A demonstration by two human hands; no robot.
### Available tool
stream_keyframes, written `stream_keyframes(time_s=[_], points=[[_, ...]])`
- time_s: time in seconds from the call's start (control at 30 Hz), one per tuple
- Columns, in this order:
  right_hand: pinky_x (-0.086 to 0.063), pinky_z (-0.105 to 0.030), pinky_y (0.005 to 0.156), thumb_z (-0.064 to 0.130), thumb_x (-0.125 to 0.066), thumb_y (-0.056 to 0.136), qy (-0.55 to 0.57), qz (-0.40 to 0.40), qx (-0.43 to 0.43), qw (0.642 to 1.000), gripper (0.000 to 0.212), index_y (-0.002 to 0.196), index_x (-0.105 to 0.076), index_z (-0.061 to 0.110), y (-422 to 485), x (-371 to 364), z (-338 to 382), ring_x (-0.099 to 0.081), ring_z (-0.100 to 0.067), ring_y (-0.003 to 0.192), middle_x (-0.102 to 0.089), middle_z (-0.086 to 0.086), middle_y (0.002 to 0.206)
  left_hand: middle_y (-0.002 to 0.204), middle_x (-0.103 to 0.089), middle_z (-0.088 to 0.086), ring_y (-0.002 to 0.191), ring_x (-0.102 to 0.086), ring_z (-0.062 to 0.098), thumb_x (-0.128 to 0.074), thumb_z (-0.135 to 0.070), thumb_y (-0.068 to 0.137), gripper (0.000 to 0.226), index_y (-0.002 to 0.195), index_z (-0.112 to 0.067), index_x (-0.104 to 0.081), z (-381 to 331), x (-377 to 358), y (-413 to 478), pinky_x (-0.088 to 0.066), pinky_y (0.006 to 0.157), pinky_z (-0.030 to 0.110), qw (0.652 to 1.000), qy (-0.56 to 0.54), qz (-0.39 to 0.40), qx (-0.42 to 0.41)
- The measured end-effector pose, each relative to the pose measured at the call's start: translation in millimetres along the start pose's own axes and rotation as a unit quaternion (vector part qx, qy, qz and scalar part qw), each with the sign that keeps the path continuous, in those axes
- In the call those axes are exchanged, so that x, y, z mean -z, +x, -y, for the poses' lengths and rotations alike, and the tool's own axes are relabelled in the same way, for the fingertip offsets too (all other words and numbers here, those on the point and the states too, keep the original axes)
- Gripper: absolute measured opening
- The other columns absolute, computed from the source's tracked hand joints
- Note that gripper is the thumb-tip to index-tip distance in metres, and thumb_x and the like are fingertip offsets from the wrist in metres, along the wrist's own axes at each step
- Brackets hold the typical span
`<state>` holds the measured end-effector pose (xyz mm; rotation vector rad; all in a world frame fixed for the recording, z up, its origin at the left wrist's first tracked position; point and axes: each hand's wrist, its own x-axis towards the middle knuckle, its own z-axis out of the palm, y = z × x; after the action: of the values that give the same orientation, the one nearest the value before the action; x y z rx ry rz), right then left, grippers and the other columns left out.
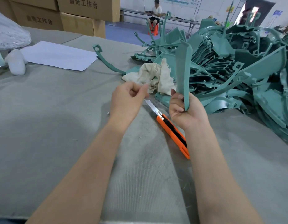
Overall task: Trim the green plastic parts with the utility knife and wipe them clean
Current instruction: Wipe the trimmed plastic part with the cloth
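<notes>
A green part [182, 70] is held upright by its bottom edge in the right grip [187, 109], mid-frame. The left grip [128, 101] is curled; any hold cannot be told. Bare bench [43, 126] is seen lower left.

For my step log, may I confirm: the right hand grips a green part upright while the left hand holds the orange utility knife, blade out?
Not quite. In the head view the left hand does not hold the utility knife; the knife lies on the table between the hands, blade out. The right hand does grip a green part upright.
</notes>
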<state>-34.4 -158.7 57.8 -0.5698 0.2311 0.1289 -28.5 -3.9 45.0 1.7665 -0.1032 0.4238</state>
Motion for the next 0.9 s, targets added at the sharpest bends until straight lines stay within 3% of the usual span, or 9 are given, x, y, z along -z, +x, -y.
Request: stream_keyframes(time_s=[0.1, 0.2, 0.27, 0.33, 0.47, 0.57, 0.63, 0.73, 0.9], points=[[-0.019, -0.011, 0.029, 0.019, -0.041, 0.102, -0.024, 0.017, -0.030, 0.999, 0.026, 0.086, -0.053, 0.002, 0.6, -2.1, -3.5, -0.028, -0.002, 0.029, -0.037, 0.006, 0.049, 0.072, -0.067, 0.002, 0.073, -0.066, 0.014, -0.062, -0.016, 0.091, 0.019, 0.080, -0.025, -0.050, -3.1, -4.6, -4.2, -0.050, 0.068, 0.028, 0.998, -0.037, -0.019, -0.053], [-0.019, -0.012, 0.029, 0.019, -0.044, 0.100, -0.054, 0.024, -0.043, 0.997, 0.022, 0.086, -0.052, 0.005, 0.8, -3.6, -6.8, -0.026, -0.003, 0.029, -0.030, 0.007, 0.053, 0.109, -0.058, -0.008, 0.106, -0.059, 0.011, -0.057, -0.003, 0.090, 0.042, 0.113, -0.036, -0.044, -6.9, -4.2, -4.6, -0.046, 0.093, 0.024, 0.993, -0.095, 0.021, -0.070], [-0.020, -0.012, 0.029, 0.020, -0.046, 0.100, -0.100, 0.011, -0.027, 0.995, 0.020, 0.087, -0.051, 0.006, 1.2, -4.9, -9.9, -0.027, -0.003, 0.029, -0.032, 0.007, 0.051, 0.125, -0.054, -0.013, 0.111, -0.055, 0.002, -0.058, -0.016, 0.094, 0.036, 0.123, -0.033, -0.047, -10.8, -6.1, -5.7, -0.043, 0.097, 0.022, 0.985, -0.149, 0.076, -0.030], [-0.025, -0.015, 0.029, 0.022, -0.051, 0.100, -0.206, -0.034, 0.040, 0.977, 0.018, 0.094, -0.052, 0.004, 2.8, -6.0, -12.9, -0.035, -0.003, 0.030, -0.043, 0.006, 0.045, 0.115, -0.064, -0.010, 0.101, -0.062, 0.003, -0.051, -0.032, 0.097, 0.023, 0.118, -0.024, -0.056, -18.8, -4.3, -7.1, -0.048, 0.093, 0.027, 0.936, -0.304, 0.170, 0.055], [-0.045, -0.017, 0.044, 0.032, -0.055, 0.099, -0.353, -0.097, 0.177, 0.913, 0.029, 0.081, -0.063, 0.012, 2.9, -6.0, -14.7, -0.060, -0.004, 0.048, -0.063, 0.009, 0.053, 0.118, -0.067, 0.011, 0.116, -0.061, 0.025, -0.043, -0.056, 0.089, 0.057, 0.116, -0.010, -0.063, -21.1, 6.2, -5.4, -0.050, 0.097, 0.044, 0.798, -0.507, 0.283, 0.159], [-0.059, -0.040, 0.077, 0.036, -0.053, 0.099, -0.457, -0.132, 0.244, 0.845, 0.027, 0.089, -0.065, 0.014, 4.6, -2.2, -11.1, -0.067, -0.016, 0.085, -0.071, 0.003, 0.085, 0.118, -0.068, 0.009, 0.109, -0.066, 0.021, -0.040, -0.053, 0.097, 0.051, 0.121, -0.012, -0.059, -17.4, 8.7, -0.4, -0.055, 0.087, 0.038, 0.821, -0.498, 0.211, 0.180], [-0.054, -0.048, 0.090, 0.036, -0.053, 0.098, -0.486, -0.162, 0.293, 0.807, 0.029, 0.100, -0.065, 0.009, 5.1, 0.7, -7.5, -0.066, -0.025, 0.095, -0.070, -0.005, 0.100, 0.092, -0.074, 0.001, 0.082, -0.071, 0.010, -0.048, -0.031, 0.100, 0.025, 0.107, -0.012, -0.062, -11.8, 7.9, 4.2, -0.057, 0.068, 0.025, 0.869, -0.436, 0.114, 0.202], [-0.050, -0.040, 0.076, 0.030, -0.054, 0.099, -0.456, -0.183, 0.353, 0.796, 0.025, 0.095, -0.063, 0.007, 3.0, 6.4, 0.9, -0.055, -0.023, 0.078, -0.064, -0.007, 0.088, 0.057, -0.063, -0.007, 0.045, -0.053, 0.002, -0.053, -0.012, 0.097, 0.018, 0.081, -0.013, -0.059, 2.7, 20.1, 14.1, -0.042, 0.043, 0.014, 0.908, -0.340, -0.040, 0.242], [-0.039, -0.039, 0.069, 0.029, -0.046, 0.102, -0.430, -0.205, 0.364, 0.800, 0.036, 0.088, -0.058, -0.002, 3.4, 11.3, 9.8, -0.045, -0.020, 0.075, -0.053, -0.013, 0.078, 0.045, -0.033, -0.010, 0.035, -0.024, 0.007, -0.050, -0.030, 0.098, 0.036, 0.065, -0.019, -0.046, 17.4, 35.9, 22.6, -0.019, 0.038, 0.015, 0.919, -0.279, -0.189, 0.207]])
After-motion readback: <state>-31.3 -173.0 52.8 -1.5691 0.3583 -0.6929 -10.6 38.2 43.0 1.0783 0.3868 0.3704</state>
